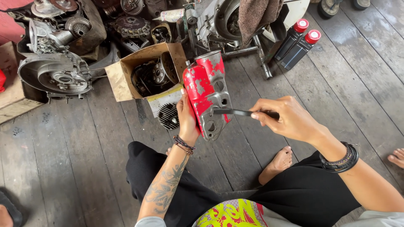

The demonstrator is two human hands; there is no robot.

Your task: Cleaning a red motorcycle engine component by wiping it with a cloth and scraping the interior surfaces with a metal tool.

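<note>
At nine o'clock, a grey engine case (pixel 57 75) is seen on the wood floor (pixel 75 151). Next, a cardboard box (pixel 145 71) of metal parts is set. In the middle, a red metal part (pixel 207 90) is held upright by the left hand (pixel 187 115), wrapped tight around it. Its side is touched by a thin dark tool (pixel 235 112), pinched in the closed right hand (pixel 288 117). At one o'clock, two black bottles (pixel 296 42) with red caps are laid.

Chipped red paint over grey metal on the cover (pixel 207 93). Right of it, black bottles (pixel 296 44) capped red. Left, brown box (pixel 122 75). Grey plank floor (pixel 75 151) underneath.
</note>
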